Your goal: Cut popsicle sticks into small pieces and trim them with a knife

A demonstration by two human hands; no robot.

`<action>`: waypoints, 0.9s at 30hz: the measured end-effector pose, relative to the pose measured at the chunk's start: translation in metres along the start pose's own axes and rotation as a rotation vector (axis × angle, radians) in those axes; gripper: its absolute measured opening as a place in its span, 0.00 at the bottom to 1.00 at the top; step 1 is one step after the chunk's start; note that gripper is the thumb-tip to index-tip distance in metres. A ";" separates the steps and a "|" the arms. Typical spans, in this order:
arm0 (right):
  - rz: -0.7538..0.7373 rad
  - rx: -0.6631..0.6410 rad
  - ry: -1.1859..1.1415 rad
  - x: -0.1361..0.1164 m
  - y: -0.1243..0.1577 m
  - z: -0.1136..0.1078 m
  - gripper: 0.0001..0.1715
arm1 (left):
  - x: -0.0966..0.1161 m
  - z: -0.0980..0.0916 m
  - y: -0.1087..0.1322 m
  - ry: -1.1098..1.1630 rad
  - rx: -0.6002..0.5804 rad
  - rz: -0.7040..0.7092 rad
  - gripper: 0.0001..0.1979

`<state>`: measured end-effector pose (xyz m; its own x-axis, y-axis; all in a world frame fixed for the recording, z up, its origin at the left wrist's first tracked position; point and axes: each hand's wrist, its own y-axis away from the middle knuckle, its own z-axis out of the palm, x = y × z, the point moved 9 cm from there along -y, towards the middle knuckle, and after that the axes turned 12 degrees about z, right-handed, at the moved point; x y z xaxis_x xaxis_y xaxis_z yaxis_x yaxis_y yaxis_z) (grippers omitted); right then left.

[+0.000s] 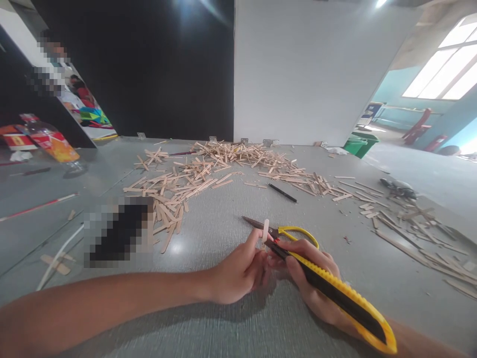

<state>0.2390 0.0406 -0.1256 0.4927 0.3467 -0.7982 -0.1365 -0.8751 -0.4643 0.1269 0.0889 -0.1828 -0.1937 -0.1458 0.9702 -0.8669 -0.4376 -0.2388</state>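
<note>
Between the fingers of my left hand (242, 268) a pale wooden craft stick (266, 229) is pinched, standing roughly upright. My right hand (316, 283) is wrapped round a yellow and black utility knife (335, 291), whose tip end meets the lower part of the stick. How far the blade is out cannot be made out. Just beyond my hands lie scissors (276, 231) with yellow handles, partly hidden by my right hand. A black pen (282, 193) rests on the grey table farther off.
Loose craft sticks (201, 169) form a wide arc across the grey table (208, 228), with cut strips (406, 243) at the right. A bottle (52, 141) stands at the left near a blurred dark object (121, 231). Black (149, 74) and white panels (316, 74) rise behind.
</note>
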 end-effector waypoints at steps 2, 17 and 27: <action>0.008 0.003 0.004 0.001 -0.001 0.001 0.08 | 0.000 0.000 0.000 -0.004 -0.001 -0.005 0.13; -0.080 -0.124 0.013 -0.007 -0.004 0.012 0.13 | 0.001 -0.004 0.000 0.007 0.057 -0.034 0.16; 0.156 0.053 -0.283 0.034 0.008 -0.006 0.19 | 0.006 -0.012 -0.002 -0.164 0.070 -0.012 0.17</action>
<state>0.2601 0.0437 -0.1543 0.2048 0.2964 -0.9329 -0.2402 -0.9087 -0.3414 0.1219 0.1000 -0.1764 -0.1010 -0.2809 0.9544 -0.8332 -0.5004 -0.2355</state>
